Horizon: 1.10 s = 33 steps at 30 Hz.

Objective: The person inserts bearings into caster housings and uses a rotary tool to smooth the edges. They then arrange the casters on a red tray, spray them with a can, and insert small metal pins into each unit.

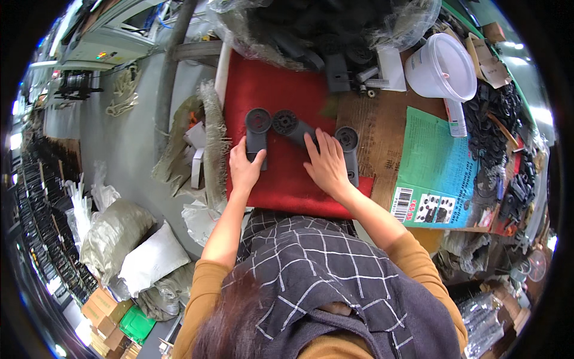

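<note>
Three dark grey plastic parts with round heads lie on a red mat (269,90). My left hand (244,167) grips the handle of the left part (258,128), which stands upright on the mat. My right hand (326,164) lies flat with fingers spread over the handle of the middle part (289,124), which lies tilted. The right part (348,143) rests just beside my right hand's fingers.
A white bucket (442,66) and a spray can (455,116) stand at the back right. A green printed sheet (433,164) lies on brown cardboard. Black parts pile at the right edge (499,119). A clear bag of dark parts (323,24) sits behind the mat. Sacks lie on the floor at left (128,239).
</note>
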Available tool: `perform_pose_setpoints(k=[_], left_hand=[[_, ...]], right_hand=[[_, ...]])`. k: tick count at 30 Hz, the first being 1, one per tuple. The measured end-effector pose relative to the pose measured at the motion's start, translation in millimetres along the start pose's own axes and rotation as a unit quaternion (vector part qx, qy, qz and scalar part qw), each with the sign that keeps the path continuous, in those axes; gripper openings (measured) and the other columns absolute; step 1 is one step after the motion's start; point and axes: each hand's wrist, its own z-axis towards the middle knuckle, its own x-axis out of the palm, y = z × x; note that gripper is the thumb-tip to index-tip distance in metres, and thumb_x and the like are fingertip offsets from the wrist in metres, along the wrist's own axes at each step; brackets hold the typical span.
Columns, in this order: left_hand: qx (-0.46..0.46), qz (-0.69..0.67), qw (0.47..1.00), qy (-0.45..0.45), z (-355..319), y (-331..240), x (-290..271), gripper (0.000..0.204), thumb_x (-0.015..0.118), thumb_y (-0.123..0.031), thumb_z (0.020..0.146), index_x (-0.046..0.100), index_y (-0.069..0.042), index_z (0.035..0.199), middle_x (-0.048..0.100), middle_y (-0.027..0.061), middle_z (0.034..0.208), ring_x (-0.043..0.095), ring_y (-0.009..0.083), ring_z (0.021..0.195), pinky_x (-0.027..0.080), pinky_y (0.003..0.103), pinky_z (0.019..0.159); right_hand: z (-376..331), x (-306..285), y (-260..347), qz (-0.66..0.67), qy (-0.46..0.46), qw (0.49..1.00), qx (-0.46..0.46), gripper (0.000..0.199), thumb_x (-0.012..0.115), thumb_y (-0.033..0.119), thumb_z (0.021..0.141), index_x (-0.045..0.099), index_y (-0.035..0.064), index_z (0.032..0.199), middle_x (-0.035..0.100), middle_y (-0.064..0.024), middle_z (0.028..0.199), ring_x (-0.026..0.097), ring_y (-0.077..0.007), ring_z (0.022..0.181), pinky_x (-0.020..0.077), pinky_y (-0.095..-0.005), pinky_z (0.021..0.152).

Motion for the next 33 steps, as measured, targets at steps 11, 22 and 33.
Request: perform_pose_setpoints(k=[11, 22, 33], left_hand=[[-0.046, -0.320, 0.946, 0.036, 65.0, 21.3, -4.5, 0.056, 0.076, -0.026, 0.082, 0.057, 0.004, 0.125, 0.062, 0.0125, 0.115, 0.059, 0.0207, 0.104, 0.044, 0.032, 0.093], [0.324, 0.172, 0.930, 0.017, 47.6, -32.3, -14.8, 0.083, 0.074, -0.046, 0.077, 0.040, -0.013, 0.146, 0.030, 0.0177, 0.153, 0.028, 0.0360, 0.140, 0.021, 0.052, 0.113], [0.394, 0.169, 0.901, 0.071, 55.9, -15.5, -20.6, 0.089, 0.077, -0.047, 0.070, 0.042, -0.011, 0.144, 0.033, 0.0165, 0.153, 0.034, 0.0269, 0.141, 0.017, 0.052, 0.114]], right_hand=[[69.8, 60.6, 53.3, 0.386, -0.011, 0.886, 0.259, 0.044, 0.053, 0.022, 0.094, 0.050, -0.0037, 0.131, 0.059, -0.0221, 0.116, 0.057, -0.0351, 0.107, 0.0430, -0.0383, 0.096], [-41.4, 26.7, -0.7, 0.154, -0.128, 0.944, 0.261, 0.092, 0.078, 0.017, 0.071, 0.027, 0.0035, 0.146, 0.037, -0.0272, 0.133, 0.039, -0.0447, 0.121, 0.0341, -0.0474, 0.104], [98.8, 22.4, -23.3, 0.028, -0.244, 0.939, 0.241, 0.065, 0.069, 0.026, 0.082, 0.043, 0.0074, 0.138, 0.041, -0.0233, 0.134, 0.040, -0.0432, 0.120, 0.0314, -0.0536, 0.102]])
